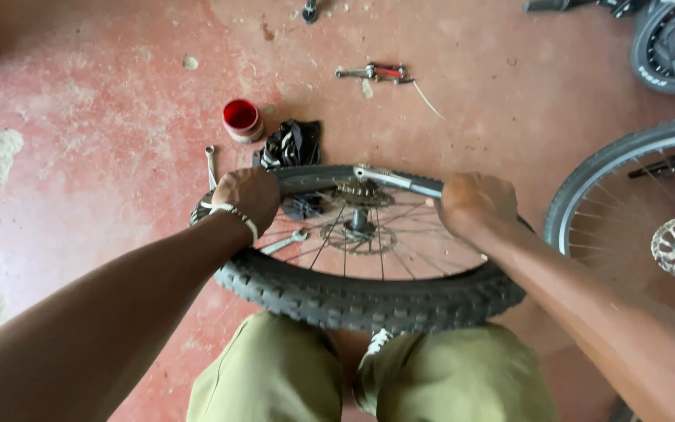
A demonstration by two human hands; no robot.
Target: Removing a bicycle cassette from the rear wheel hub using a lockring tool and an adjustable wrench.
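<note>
The knobby bicycle wheel (369, 297) is being braced upright against the knees on the red floor (103, 156), steadying it. The left hand (245, 195) is being closed over the tyre's top edge, while a metal lever (396, 180), seemingly prying the bead, is being gripped by the right hand (474, 205).

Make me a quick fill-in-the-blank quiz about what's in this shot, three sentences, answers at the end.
1. Both hands grip a knobby bicycle ____.
2. The right hand holds a metal lever against the ____ of it.
3. The small tub on the floor beyond the left hand is ____ in colour.

Missing words: wheel; rim; red.
</note>
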